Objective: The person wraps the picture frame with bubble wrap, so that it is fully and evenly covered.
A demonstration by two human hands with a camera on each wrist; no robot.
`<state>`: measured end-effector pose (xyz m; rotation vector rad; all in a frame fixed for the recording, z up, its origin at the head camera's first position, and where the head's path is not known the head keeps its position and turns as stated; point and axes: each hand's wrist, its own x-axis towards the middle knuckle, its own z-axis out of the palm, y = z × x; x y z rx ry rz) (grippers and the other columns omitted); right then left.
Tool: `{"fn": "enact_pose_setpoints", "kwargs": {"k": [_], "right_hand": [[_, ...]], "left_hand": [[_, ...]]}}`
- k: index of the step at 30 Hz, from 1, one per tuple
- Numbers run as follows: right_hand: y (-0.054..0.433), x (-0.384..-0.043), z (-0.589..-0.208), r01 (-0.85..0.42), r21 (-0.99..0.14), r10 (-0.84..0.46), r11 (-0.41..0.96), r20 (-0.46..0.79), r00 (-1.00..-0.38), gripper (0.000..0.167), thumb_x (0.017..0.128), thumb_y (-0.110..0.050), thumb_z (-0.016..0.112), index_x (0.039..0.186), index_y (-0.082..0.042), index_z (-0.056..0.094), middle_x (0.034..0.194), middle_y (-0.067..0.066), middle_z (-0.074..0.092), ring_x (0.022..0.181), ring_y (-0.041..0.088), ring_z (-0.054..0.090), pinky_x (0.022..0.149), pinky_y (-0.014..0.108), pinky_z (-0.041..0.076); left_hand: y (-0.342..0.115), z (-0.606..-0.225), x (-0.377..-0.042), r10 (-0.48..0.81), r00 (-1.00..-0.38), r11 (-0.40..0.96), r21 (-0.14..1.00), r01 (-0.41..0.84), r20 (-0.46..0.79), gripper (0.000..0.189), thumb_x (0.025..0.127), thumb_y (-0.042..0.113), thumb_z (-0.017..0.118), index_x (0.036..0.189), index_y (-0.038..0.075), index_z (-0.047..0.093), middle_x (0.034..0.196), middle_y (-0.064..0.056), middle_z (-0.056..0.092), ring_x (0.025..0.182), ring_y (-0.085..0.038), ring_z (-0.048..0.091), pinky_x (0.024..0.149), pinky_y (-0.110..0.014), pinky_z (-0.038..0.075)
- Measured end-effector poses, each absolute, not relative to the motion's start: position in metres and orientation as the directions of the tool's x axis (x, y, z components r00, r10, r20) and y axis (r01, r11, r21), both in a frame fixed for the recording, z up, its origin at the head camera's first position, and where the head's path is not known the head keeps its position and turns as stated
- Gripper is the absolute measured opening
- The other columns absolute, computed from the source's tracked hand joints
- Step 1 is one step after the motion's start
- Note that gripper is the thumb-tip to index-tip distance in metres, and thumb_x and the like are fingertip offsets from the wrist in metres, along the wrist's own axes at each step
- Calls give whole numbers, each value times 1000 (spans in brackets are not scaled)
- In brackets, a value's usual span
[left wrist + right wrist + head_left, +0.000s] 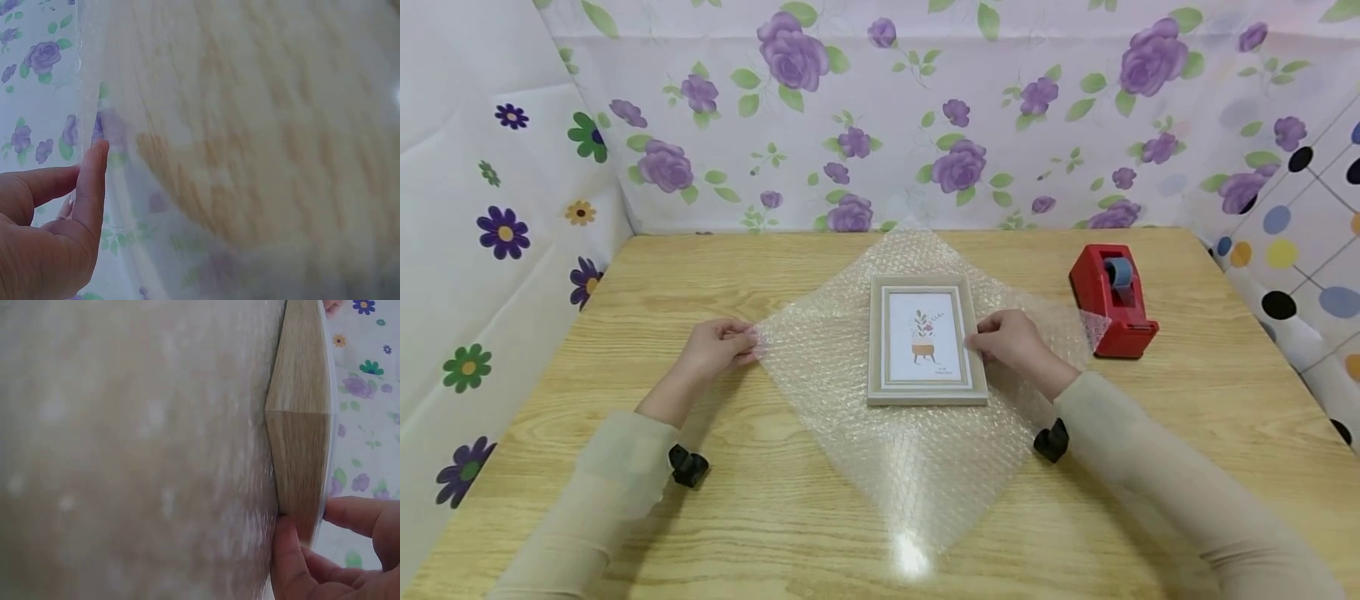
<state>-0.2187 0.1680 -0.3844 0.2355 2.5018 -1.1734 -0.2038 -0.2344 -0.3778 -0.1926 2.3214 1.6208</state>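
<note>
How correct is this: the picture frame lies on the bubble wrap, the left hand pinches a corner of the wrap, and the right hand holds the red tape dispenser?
The right hand holds the picture frame by its edge, not the red tape dispenser, as the head view shows. The rest is right.

wood-grain table (775, 500) with clear bubble wrap (820, 367) spread diamond-wise across its middle; at the right, a red tape dispenser (1131, 323), overlapped by the wrap's corner.
</note>
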Motion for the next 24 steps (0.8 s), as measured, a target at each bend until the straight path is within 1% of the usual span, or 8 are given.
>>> {"fn": "enact_pose_setpoints", "kwargs": {"k": [4,7,9,12,14,17,20,24], "right_hand": [[170,-217,-383,214,-692,-68,689,-356,-932,47,91,-21,62,125,9,51,114,24,60,82,17,64,67,23,54],[173,-214,-380,118,-663,-132,739,-314,-940,50,91,-23,61,126,10,49,116,25,60,91,25,64,72,29,55],[174,-211,-379,45,-646,-178,762,-276,-945,50,90,-23,61,126,10,49,115,27,60,98,30,62,79,35,55],[178,-205,-377,-60,-635,-247,770,-211,-946,49,89,-19,62,126,11,49,117,28,59,107,37,58,89,44,53],[181,-200,-378,-160,-614,-310,773,-146,-940,48,89,-16,63,125,12,50,119,29,58,109,39,57,92,48,51],[187,-192,-379,-299,-582,-407,756,-61,-911,45,88,-13,63,125,10,52,124,28,56,114,42,53,96,53,47],[194,-184,-380,-409,-563,-488,718,13,-873,44,87,-11,65,125,8,54,125,26,56,119,42,50,101,56,42],[202,-174,-379,-497,-572,-567,652,68,-821,45,86,-11,68,127,2,55,129,19,57,124,37,49,105,55,39]], "left_hand": [[-233,-375,-201,65,-960,403,888,-223,-271,41,99,8,47,133,-14,41,118,-21,53,81,2,59,84,-20,55],[-232,-372,-199,54,-974,447,877,-175,-222,41,99,11,47,132,-13,43,120,-26,53,83,-2,60,85,-24,55],[-231,-370,-198,30,-984,490,861,-136,-173,41,100,14,46,132,-11,45,122,-26,53,91,-10,60,85,-25,55],[-228,-368,-198,-9,-997,569,819,-65,-73,40,99,15,46,131,-8,48,127,-25,52,107,-29,56,90,-34,53],[-225,-368,-198,-17,-1000,621,784,3,18,37,97,12,47,128,-8,51,130,-26,52,117,-38,51,93,-42,51],[-217,-369,-196,26,-988,677,725,127,149,31,94,5,50,120,-10,56,130,-29,51,121,-43,47,96,-51,49],[-207,-371,-191,102,-963,702,668,247,249,26,92,2,53,113,-11,60,129,-29,51,121,-45,46,95,-54,48],[-196,-371,-182,209,-924,717,593,367,319,24,91,4,57,112,-8,62,129,-26,53,120,-43,49,93,-55,49]]}}
